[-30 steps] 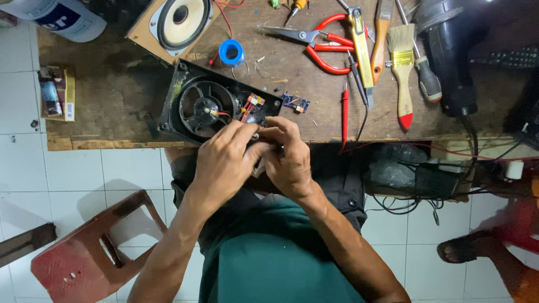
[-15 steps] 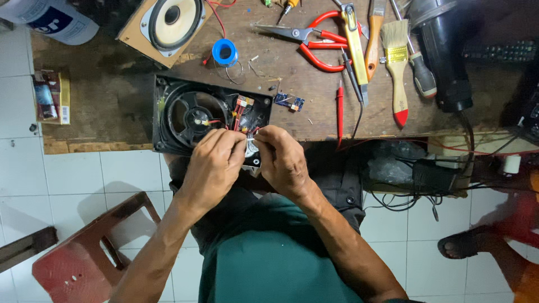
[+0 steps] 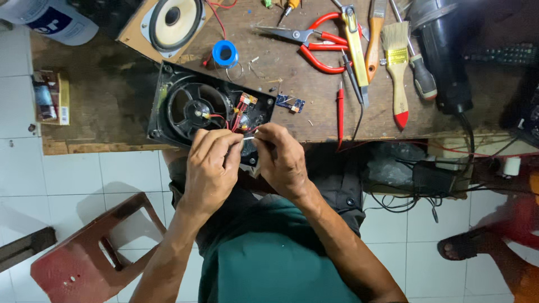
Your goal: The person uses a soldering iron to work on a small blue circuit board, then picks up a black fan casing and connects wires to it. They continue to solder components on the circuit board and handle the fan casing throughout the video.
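Note:
A black speaker panel (image 3: 168, 112) with a round cone opening and small red parts lies at the near edge of the wooden workbench (image 3: 112, 84). My left hand (image 3: 210, 168) and my right hand (image 3: 281, 160) meet over its near right corner. Both pinch thin wires (image 3: 247, 136) that run from the panel's red parts, fingertips almost touching. What else sits between the fingers is hidden.
On the bench lie a boxed speaker (image 3: 171, 19), a blue solder spool (image 3: 225, 53), red-handled snips (image 3: 314, 42), a paintbrush (image 3: 397, 62), screwdrivers, a red probe (image 3: 340, 109), a small circuit board (image 3: 292, 103) and a black heat gun (image 3: 443, 50). A red stool (image 3: 95, 252) stands on the tiled floor. Another person's sandalled foot (image 3: 466, 244) is at right.
The view has shifted so the bench sits lower in frame. My hands have drawn slightly toward me off the panel, still pinching the wires.

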